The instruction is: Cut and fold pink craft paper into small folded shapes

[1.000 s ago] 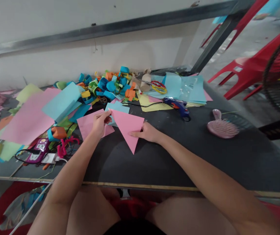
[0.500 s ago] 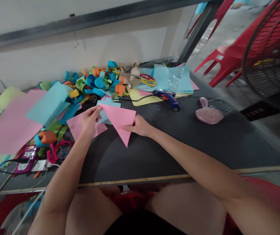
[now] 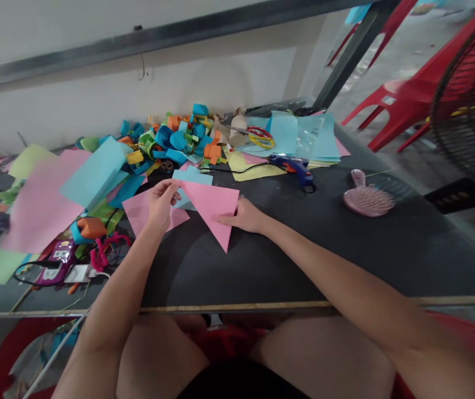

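A pink paper folded into a triangle (image 3: 215, 208) lies on the dark table (image 3: 304, 260), its tip pointing toward me. My left hand (image 3: 160, 202) pinches the triangle's upper left corner between thumb and fingers. Over on the other side, my right hand (image 3: 243, 216) rests on the right edge, fingers pressed flat on the paper. A second pink sheet (image 3: 138, 210) and a light blue sheet (image 3: 194, 177) lie under and behind the triangle.
A heap of coloured paper loops (image 3: 175, 141) sits at the back, with scissors (image 3: 258, 136), a blue glue gun (image 3: 298, 166) and blue sheets (image 3: 304, 138). A pink hairbrush (image 3: 366, 199) lies right. Large pink and blue sheets (image 3: 67, 188) cover the left. Red chairs (image 3: 407, 94) and a fan (image 3: 470, 94) stand beyond.
Both hands have stayed on the pink triangle; the left fingers shifted slightly at the corner. The view swung a little, so everything sits a bit differently in the picture.
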Motion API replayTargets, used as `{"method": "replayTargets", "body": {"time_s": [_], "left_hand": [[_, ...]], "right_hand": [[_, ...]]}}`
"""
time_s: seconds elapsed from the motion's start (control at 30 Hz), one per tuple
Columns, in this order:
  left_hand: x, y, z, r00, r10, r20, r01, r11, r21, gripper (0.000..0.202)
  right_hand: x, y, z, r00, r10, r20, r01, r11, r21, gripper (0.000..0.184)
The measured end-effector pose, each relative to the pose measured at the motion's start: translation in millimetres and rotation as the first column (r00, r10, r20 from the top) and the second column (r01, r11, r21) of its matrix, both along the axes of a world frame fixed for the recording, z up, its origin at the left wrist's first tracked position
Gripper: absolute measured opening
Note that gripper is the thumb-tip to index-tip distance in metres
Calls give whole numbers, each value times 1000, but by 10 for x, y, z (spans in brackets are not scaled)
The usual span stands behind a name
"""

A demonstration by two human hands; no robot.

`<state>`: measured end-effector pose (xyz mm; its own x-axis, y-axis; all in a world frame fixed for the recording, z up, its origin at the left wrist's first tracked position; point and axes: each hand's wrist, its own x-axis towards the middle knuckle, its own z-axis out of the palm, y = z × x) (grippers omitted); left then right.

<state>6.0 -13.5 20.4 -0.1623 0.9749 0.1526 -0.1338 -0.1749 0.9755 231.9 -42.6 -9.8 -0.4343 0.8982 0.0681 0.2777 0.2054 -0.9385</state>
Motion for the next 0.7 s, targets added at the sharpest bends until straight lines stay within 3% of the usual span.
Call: {"method": "replayTargets", "body": {"time_s": [0.27,0.4,0.53,0.7], "left_hand": [[-4,-24,34,998,1,60,-1,1000,-3,7],[14,-26,13,994,-67,81,71,996,-46,13],[33,-68,-8,968,-241,-75,231,965,-124,26],[41,-169,-7,764,-555,-329,468,828,-310,33]], "right_hand": [[-6,1,3,1000,8,21,-8,1000,-22,40],[-9,13,-14,1000,13,13,-12,999,-38,40],[-13,19,-39,1000,-14,-2,14,999,-32,43],[-16,29,-73,997,-9,-72,7,999,-36,50]]}}
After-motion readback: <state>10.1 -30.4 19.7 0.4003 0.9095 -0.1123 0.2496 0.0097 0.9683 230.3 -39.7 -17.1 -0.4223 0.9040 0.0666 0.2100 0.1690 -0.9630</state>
